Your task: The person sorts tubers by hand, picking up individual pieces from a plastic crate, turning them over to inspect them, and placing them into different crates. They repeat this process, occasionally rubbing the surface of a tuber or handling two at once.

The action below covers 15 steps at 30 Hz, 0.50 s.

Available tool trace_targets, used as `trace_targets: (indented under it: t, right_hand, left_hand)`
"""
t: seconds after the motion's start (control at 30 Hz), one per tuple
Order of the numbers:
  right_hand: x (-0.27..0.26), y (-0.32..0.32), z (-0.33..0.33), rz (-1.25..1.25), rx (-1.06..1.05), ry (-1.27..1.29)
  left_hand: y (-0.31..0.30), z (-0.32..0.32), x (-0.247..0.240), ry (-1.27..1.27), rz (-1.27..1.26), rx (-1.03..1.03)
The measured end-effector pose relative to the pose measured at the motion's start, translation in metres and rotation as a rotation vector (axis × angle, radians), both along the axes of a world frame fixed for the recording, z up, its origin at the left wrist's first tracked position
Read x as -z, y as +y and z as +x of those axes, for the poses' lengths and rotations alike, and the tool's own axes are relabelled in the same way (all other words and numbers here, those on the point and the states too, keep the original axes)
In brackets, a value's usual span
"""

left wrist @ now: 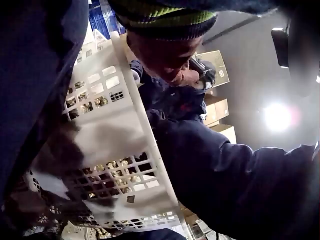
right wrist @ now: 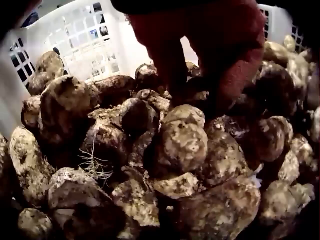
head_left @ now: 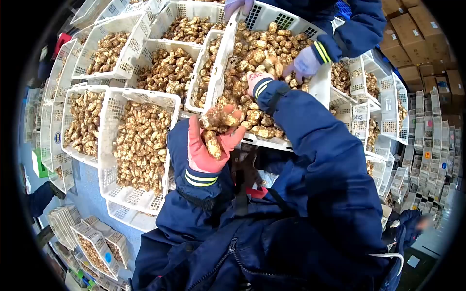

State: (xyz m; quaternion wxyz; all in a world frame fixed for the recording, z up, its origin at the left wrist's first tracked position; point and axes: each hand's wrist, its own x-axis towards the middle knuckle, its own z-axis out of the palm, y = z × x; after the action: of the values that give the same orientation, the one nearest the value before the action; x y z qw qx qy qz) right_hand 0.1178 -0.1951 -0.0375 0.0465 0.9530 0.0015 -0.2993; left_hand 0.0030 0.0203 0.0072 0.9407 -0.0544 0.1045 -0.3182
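Note:
In the head view my gloved left hand [head_left: 211, 148] is palm up, fingers curled round several knobbly brown tubers [head_left: 218, 120], just outside the near left corner of a large white crate [head_left: 221, 63]. The left wrist view shows part of that hand [left wrist: 162, 57] below a striped cuff; what it holds is unclear there. My right hand [head_left: 259, 82] reaches down into the same crate, onto the tuber heap [head_left: 252, 114]. In the right wrist view, the right hand's red-gloved fingers [right wrist: 162, 62] point down, spread apart, among soil-stained tubers [right wrist: 185, 142]; their tips are partly hidden in shadow.
Opposite me, another person's purple-gloved hand [head_left: 305, 63] touches tubers in the same crate, and their other hand [head_left: 238, 7] is at its far left edge. White crates of tubers, one [head_left: 109, 179] near my left arm, surround it. Cardboard boxes [head_left: 405, 29] stand at the far right.

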Motion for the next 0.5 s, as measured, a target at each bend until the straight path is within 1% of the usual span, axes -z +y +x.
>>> trace_targets:
  t: [0.03,0.1,0.13,0.17,0.2,0.23,0.3,0.37,0.4,0.43,0.5]
  right_hand:
    - [0.013,-0.013,0.003,0.097,0.07,-0.07]
    - [-0.024,-0.017,-0.004,0.35,0.205,-0.078]
    - [-0.03,-0.024,-0.007,0.624,0.382,-0.042]
    - [-0.041,-0.028,-0.021,1.108,0.583,-0.058]
    - [-0.053,-0.033,-0.033,1.413,0.654,-0.014]
    - [-0.072,-0.033,-0.047,1.552,0.618,-0.035]
    - [-0.087,-0.036,-0.07,1.79,0.663,-0.01]
    - [-0.094,-0.032,-0.089,2.078,0.48,0.069]
    - [-0.106,-0.03,-0.099,1.905,0.66,0.034]
    - [-0.111,-0.023,-0.107,1.935,0.655,-0.009]
    - [-0.118,-0.019,-0.114,1.902,0.646,0.0]
  left_hand:
    - [0.001,0.0,0.004,-0.003,-0.002,0.001]
    - [0.003,-0.001,0.014,-0.04,-0.061,-0.017]
    - [0.004,0.0,0.013,-0.03,-0.111,-0.011]
    - [0.004,0.001,0.012,-0.033,-0.116,-0.011]
    - [0.003,0.002,0.01,-0.032,-0.089,-0.012]
    - [0.001,0.003,0.007,-0.031,-0.062,-0.01]
    - [-0.004,0.0,-0.002,-0.044,-0.07,-0.014]
    - [-0.007,-0.002,-0.004,-0.043,-0.015,-0.008]
    - [-0.01,-0.004,-0.005,-0.064,0.016,-0.005]
    - [-0.011,-0.005,-0.008,-0.068,0.02,-0.004]
    - [-0.013,-0.006,-0.015,-0.011,-0.012,0.041]
